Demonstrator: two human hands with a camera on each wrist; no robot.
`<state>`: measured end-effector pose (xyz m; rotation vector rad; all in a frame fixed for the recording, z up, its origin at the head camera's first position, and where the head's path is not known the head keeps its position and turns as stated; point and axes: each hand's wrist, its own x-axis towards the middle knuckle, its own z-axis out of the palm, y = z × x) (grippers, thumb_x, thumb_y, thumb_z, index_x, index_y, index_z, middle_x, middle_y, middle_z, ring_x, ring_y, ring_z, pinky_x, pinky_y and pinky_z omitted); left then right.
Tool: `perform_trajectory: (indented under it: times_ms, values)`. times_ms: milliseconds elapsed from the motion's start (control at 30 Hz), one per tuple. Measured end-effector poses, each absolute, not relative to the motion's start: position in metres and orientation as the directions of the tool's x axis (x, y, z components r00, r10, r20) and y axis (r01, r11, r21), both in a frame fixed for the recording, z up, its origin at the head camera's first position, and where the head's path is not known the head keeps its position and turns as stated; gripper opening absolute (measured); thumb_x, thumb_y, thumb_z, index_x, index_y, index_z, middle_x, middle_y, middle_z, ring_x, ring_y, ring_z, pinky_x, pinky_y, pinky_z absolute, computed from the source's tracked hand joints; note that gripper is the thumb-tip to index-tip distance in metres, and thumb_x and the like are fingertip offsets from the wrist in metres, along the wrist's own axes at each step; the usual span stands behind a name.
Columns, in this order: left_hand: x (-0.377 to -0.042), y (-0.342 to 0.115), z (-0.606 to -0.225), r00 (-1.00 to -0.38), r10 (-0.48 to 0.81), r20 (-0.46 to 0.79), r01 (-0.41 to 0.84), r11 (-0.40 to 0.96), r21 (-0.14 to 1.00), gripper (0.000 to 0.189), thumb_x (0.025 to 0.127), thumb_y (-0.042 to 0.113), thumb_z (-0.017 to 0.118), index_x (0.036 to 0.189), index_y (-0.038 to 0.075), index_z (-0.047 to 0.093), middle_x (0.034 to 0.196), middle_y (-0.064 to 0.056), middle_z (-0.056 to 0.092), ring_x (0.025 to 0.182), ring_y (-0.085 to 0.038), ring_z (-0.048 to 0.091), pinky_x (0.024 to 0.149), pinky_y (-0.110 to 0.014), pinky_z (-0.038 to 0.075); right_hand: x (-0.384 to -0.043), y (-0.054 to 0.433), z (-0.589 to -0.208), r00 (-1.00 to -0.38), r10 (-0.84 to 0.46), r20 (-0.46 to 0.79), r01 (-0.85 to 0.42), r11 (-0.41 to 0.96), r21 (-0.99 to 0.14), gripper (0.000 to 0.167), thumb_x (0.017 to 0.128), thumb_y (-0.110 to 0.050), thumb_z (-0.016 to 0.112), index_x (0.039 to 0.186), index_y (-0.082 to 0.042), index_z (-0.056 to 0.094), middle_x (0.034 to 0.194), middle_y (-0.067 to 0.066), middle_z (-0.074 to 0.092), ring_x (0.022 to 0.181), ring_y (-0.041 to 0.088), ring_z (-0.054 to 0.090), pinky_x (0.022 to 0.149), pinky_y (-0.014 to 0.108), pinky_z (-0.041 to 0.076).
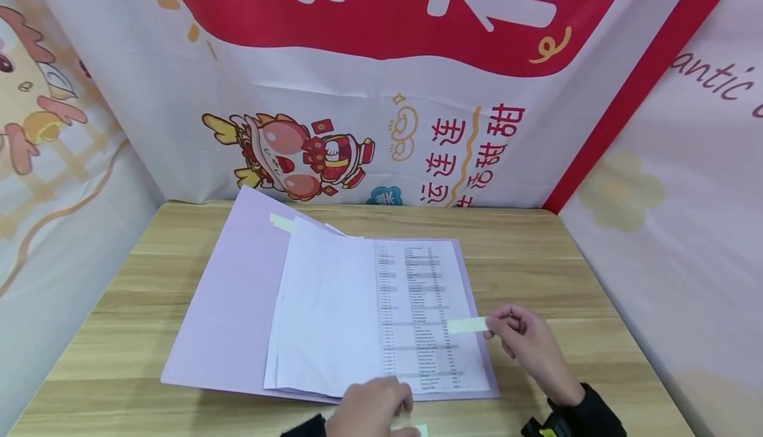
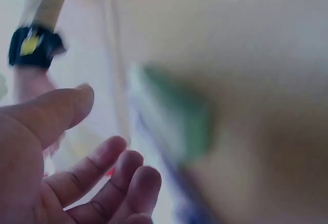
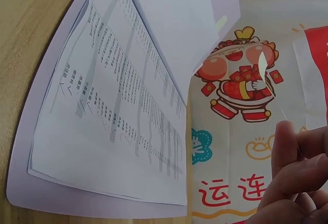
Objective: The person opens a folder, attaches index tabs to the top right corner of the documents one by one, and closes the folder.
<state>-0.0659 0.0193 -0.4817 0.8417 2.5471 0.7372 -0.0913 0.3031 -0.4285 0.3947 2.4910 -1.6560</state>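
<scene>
A pale green sticky strip [image 1: 467, 325] is pinched at one end by my right hand [image 1: 527, 344], its free end over the right edge of the printed sheet [image 1: 411, 291]. In the right wrist view the strip [image 3: 263, 67] stands out thin and curved from the fingertips. That sheet lies in an open lilac folder [image 1: 220, 318], with white pages turned to the left. My left hand [image 1: 371, 407] is at the folder's front edge, fingers loosely bent around nothing. Close by it is a blurred green-edged pad [image 2: 171, 116], partly cut off at the bottom of the head view.
Another pale strip [image 1: 282, 223] sticks out from the turned pages at their upper left. Under the folder is a wooden table [image 1: 125, 331], backed by a printed cloth [image 1: 334, 86] with side hangings.
</scene>
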Motion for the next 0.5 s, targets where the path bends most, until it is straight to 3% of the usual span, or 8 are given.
perform_trajectory:
  times_ms: [133, 367, 500]
  values:
    - [-0.087, 0.013, -0.454, -0.812, 0.582, -0.028, 0.462, 0.672, 0.579, 0.022, 0.086, 0.037, 0.079, 0.097, 0.020, 0.073, 0.081, 0.013, 0.062, 0.072, -0.001, 0.054, 0.061, -0.024, 0.045, -0.097, 0.305, -0.426, -0.962, 0.133, -0.240, 0.273, 0.380, -0.884, 0.019, 0.101, -0.016, 0.064, 0.109, 0.001, 0.062, 0.089, 0.010, 0.071, 0.059, 0.015, 0.047, 0.053, 0.025, 0.039]
    - [-0.137, 0.025, -0.401, -0.887, 0.459, 0.044, 0.402, 0.722, 0.563, 0.022, 0.092, 0.034, 0.075, 0.106, 0.018, 0.073, 0.095, 0.003, 0.070, 0.080, -0.010, 0.063, 0.064, -0.027, 0.050, -0.111, 0.310, -0.422, -0.962, 0.127, -0.241, 0.272, 0.391, -0.879, 0.022, 0.104, -0.020, 0.061, 0.111, 0.000, 0.061, 0.092, 0.009, 0.071, 0.063, 0.017, 0.048, 0.057, 0.026, 0.040]
    - [-0.159, 0.032, -0.380, -0.925, 0.374, 0.066, 0.334, 0.719, 0.609, 0.023, 0.095, 0.033, 0.073, 0.111, 0.016, 0.073, 0.101, -0.001, 0.071, 0.085, -0.014, 0.065, 0.065, -0.029, 0.051, -0.124, 0.312, -0.420, -0.976, 0.090, -0.200, 0.220, 0.381, -0.898, 0.026, 0.105, -0.022, 0.059, 0.113, 0.002, 0.060, 0.092, 0.008, 0.070, 0.065, 0.018, 0.048, 0.058, 0.027, 0.041]
